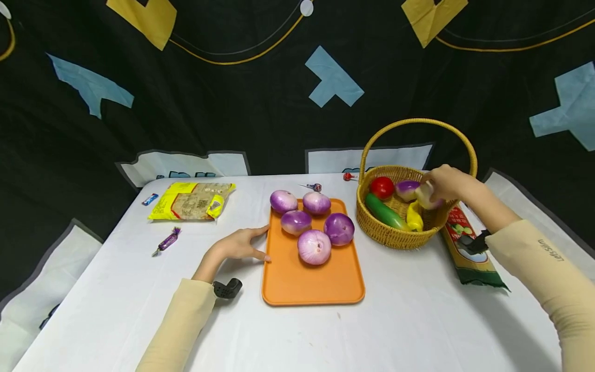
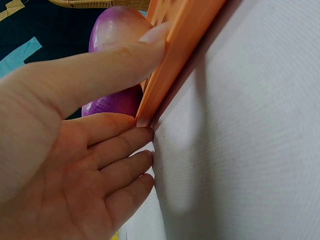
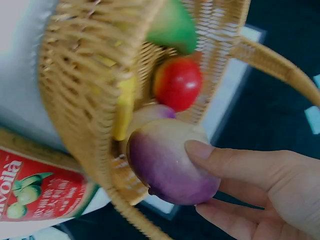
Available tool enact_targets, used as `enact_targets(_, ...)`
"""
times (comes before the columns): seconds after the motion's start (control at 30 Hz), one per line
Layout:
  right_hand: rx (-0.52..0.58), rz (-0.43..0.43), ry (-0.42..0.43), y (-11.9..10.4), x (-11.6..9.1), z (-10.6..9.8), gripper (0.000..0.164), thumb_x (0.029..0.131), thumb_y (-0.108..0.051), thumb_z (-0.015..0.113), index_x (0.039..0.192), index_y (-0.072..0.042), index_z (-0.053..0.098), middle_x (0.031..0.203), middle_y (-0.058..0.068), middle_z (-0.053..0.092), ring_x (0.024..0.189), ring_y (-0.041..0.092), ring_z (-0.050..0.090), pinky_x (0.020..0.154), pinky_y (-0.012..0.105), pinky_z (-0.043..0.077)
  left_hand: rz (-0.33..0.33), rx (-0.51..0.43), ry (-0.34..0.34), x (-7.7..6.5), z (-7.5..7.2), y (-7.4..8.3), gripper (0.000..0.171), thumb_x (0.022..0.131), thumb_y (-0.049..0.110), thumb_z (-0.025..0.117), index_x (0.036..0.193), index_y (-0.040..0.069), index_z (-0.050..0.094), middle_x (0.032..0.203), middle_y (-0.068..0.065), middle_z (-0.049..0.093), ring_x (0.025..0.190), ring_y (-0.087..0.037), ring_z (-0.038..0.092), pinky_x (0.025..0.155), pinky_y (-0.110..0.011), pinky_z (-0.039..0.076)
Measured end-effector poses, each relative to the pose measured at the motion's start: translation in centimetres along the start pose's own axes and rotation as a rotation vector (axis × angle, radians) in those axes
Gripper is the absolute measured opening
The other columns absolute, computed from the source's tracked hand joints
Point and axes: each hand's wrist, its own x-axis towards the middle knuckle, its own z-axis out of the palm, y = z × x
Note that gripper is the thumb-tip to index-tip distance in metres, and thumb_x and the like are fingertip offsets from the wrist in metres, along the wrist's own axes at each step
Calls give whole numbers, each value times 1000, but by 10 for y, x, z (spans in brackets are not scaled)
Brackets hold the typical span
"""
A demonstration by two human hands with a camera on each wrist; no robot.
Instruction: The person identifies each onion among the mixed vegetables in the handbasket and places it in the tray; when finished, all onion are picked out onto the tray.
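Over the wicker basket [image 1: 395,238], my right hand [image 1: 446,182] pinches a purple-and-cream onion [image 3: 172,162] between thumb and fingers. Another purple onion [image 1: 407,189] lies inside, beside a red tomato [image 1: 382,187], a green cucumber [image 1: 386,213] and a yellow pepper [image 1: 415,217]. My left hand [image 1: 239,244] touches the left edge of an orange tray [image 1: 313,287], its fingers extended and the thumb on the rim. Several purple onions [image 1: 314,247] sit at the tray's far half, two of them around its far corners.
A yellow food bag [image 1: 192,201] lies back left, near a purple-wrapped candy [image 1: 168,241] and a small blue one [image 1: 150,199]. Lollipops [image 1: 315,187] lie behind the tray. A red-and-gold packet [image 1: 474,253] rests right of the basket, whose tall handle [image 1: 418,121] arches above it.
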Motion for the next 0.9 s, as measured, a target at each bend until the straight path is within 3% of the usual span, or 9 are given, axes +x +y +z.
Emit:
enact_targets(0.17, 28, -89, 109, -15, -16, -5, 44, 77, 2, 78, 118, 6, 62, 101, 27, 65, 83, 35, 62, 71, 48, 58, 6, 3, 4, 0, 0, 0, 96, 77, 40, 81, 150, 4, 31, 150, -23, 33, 137, -41, 31, 113, -53, 25)
enact_targets(0.33, 52, -193, 244, -37, -37, -2, 45, 74, 4, 80, 116, 2, 65, 106, 22, 66, 91, 36, 62, 78, 53, 56, 7, 6, 4, 0, 0, 0, 96, 77, 40, 80, 150, 4, 31, 150, -23, 33, 137, -41, 31, 113, -53, 25)
enact_targets(0.53, 59, -308, 353, -67, -58, 7, 51, 72, 5, 81, 120, -1, 63, 111, 17, 65, 90, 29, 60, 78, 46, 57, -2, -6, 0, 0, 1, 0, 96, 76, 40, 81, 151, 5, 31, 151, -23, 32, 137, -41, 30, 113, -54, 25)
enact_targets(0.73, 136, -325, 411, -94, -71, 22, 60, 73, -4, 83, 128, -3, 60, 127, 21, 59, 109, 37, 58, 83, 48, 55, -2, 2, -1, 1, 1, 0, 96, 77, 41, 80, 151, 5, 30, 151, -23, 32, 137, -42, 30, 113, -53, 25)
enact_targets(0.9, 193, -434, 424, -110, -69, 45, 61, 73, -8, 84, 129, -3, 60, 131, 19, 58, 117, 38, 56, 88, 48, 53, 7, 2, -2, 1, 1, 0, 96, 77, 40, 80, 151, 5, 30, 151, -22, 31, 138, -41, 29, 113, -53, 24)
